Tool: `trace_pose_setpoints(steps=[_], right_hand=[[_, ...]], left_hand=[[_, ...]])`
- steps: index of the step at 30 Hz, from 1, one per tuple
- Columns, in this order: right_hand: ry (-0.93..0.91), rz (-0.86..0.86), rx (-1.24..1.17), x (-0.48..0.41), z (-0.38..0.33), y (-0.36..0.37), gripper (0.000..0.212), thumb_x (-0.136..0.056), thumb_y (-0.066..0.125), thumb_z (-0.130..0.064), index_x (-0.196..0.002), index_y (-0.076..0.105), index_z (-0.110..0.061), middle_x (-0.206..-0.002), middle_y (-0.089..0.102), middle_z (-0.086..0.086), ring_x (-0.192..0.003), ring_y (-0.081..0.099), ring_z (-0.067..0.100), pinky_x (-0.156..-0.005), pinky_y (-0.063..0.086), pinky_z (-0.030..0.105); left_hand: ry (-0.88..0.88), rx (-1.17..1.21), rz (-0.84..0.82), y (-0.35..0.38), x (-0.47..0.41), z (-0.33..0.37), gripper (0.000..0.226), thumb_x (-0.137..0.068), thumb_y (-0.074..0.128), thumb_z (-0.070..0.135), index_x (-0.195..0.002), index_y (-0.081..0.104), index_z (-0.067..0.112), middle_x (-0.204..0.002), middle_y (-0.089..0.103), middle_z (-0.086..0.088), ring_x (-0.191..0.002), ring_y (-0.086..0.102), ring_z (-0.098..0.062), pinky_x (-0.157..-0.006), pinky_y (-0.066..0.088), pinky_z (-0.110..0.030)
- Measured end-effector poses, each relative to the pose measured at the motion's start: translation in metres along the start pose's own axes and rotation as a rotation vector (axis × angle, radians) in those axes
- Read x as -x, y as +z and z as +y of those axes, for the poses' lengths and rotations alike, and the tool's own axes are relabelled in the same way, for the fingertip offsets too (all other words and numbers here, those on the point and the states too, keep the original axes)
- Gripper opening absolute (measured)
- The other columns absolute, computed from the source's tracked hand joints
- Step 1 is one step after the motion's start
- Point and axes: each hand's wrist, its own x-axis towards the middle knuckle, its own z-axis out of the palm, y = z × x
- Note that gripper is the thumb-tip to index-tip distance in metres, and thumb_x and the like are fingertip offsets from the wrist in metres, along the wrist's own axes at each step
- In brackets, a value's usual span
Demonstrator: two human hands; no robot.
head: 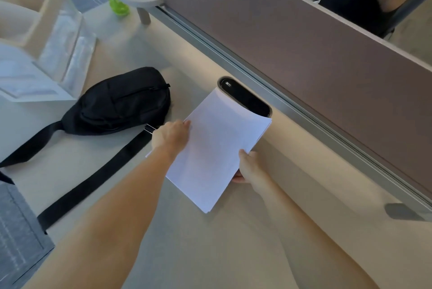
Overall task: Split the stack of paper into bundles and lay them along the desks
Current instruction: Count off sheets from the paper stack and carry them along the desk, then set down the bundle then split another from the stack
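Two grips on paper stack [215, 148], left hand [170, 138] pinching one edge, right hand [249, 167] another (thumb atop)

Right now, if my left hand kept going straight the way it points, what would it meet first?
The paper stack: your left hand touches its near edge. Past that, likely the black oval desk port, though depth is hard to judge.
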Motion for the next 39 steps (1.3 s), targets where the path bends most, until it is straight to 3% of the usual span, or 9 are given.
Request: trace_pose_setpoints(steps=[4, 7, 11, 15, 20, 25, 30, 34, 39], right_hand=[[0.034, -0.041, 0.136, 0.004, 0.001, -0.001, 0.041, -0.094, 0.032, -0.030, -0.088, 0.064, -0.005, -0.070, 0.075, 0.014, -0.059, 0.073, 0.026, -0.054, 0.057, 0.029], [0.067, -0.015, 0.229, 0.005, -0.003, -0.004, 0.048, -0.096, 0.031, -0.043, -0.093, 0.060, -0.004, -0.072, 0.073, 0.016, -0.051, 0.067, 0.026, -0.049, 0.052, 0.026], [0.069, 0.066, 0.269, 0.007, -0.003, -0.013, 0.042, -0.097, 0.034, -0.051, -0.087, 0.049, -0.014, -0.079, 0.072, 0.017, -0.054, 0.067, 0.026, -0.050, 0.054, 0.028], [0.010, 0.064, 0.270, 0.018, 0.002, -0.023, 0.043, -0.098, 0.035, -0.048, -0.093, 0.054, -0.009, -0.081, 0.072, 0.015, -0.057, 0.068, 0.024, -0.052, 0.055, 0.027], [-0.133, 0.019, 0.293, 0.055, 0.015, -0.038, 0.039, -0.090, 0.040, -0.046, -0.081, 0.057, -0.012, -0.062, 0.069, 0.005, -0.062, 0.065, 0.024, -0.087, 0.057, 0.046], [-0.282, 0.023, 0.257, 0.114, 0.046, -0.077, 0.046, -0.081, 0.046, -0.053, -0.057, 0.060, -0.017, -0.060, 0.070, 0.008, -0.065, 0.069, 0.030, -0.085, 0.054, 0.048], [-0.401, 0.104, 0.070, 0.214, 0.093, -0.142, 0.033, -0.096, 0.055, -0.030, -0.070, 0.063, -0.010, -0.069, 0.066, 0.014, -0.062, 0.061, 0.025, -0.061, 0.053, 0.034], [-0.461, 0.173, -0.085, 0.307, 0.137, -0.209, 0.030, -0.098, 0.054, -0.021, -0.072, 0.061, -0.009, -0.069, 0.063, 0.014, -0.057, 0.057, 0.023, -0.055, 0.048, 0.028], [-0.506, 0.363, -0.173, 0.431, 0.203, -0.287, 0.021, -0.097, 0.054, -0.016, -0.082, 0.064, -0.005, -0.072, 0.064, 0.010, -0.060, 0.060, 0.019, -0.057, 0.050, 0.024]], left_hand=[[-0.029, -0.009, 0.032, 0.001, -0.003, 0.000, 0.054, -0.099, 0.025, 0.045, -0.105, 0.063, 0.007, -0.105, 0.066, -0.019, -0.096, 0.063, -0.040, -0.074, 0.042, -0.039], [-0.038, 0.039, 0.044, 0.000, -0.003, 0.002, 0.055, -0.099, 0.029, 0.046, -0.104, 0.061, 0.002, -0.105, 0.064, -0.022, -0.098, 0.061, -0.042, -0.073, 0.042, -0.039], [-0.032, 0.033, 0.107, -0.001, 0.001, 0.000, 0.058, -0.097, 0.035, 0.051, -0.107, 0.057, -0.002, -0.109, 0.060, -0.023, -0.103, 0.056, -0.042, -0.086, 0.043, -0.045], [-0.017, 0.035, 0.147, -0.010, 0.017, 0.002, 0.059, -0.096, 0.036, 0.052, -0.110, 0.054, -0.003, -0.111, 0.054, -0.021, -0.102, 0.051, -0.039, -0.088, 0.042, -0.046], [0.050, 0.093, 0.082, -0.028, 0.069, 0.017, 0.059, -0.097, 0.033, 0.052, -0.122, 0.051, 0.003, -0.120, 0.052, -0.018, -0.111, 0.051, -0.037, -0.093, 0.041, -0.045], [0.095, 0.248, 0.002, -0.040, 0.157, 0.047, 0.057, -0.096, 0.032, 0.055, -0.131, 0.048, 0.013, -0.131, 0.048, -0.008, -0.119, 0.050, -0.031, -0.094, 0.043, -0.045], [0.189, 0.359, 0.004, -0.054, 0.269, 0.093, 0.050, -0.094, 0.034, 0.054, -0.118, 0.055, 0.016, -0.119, 0.055, -0.004, -0.109, 0.055, -0.027, -0.087, 0.048, -0.040], [0.348, 0.443, -0.041, -0.071, 0.372, 0.148, 0.035, -0.092, 0.038, 0.049, -0.070, 0.047, 0.024, -0.074, 0.054, 0.004, -0.074, 0.056, -0.022, -0.062, 0.043, -0.032], [0.610, 0.590, -0.103, -0.065, 0.483, 0.219, 0.021, -0.093, 0.052, 0.034, -0.075, 0.053, 0.022, -0.072, 0.054, 0.004, -0.074, 0.055, -0.020, -0.072, 0.043, -0.031]])
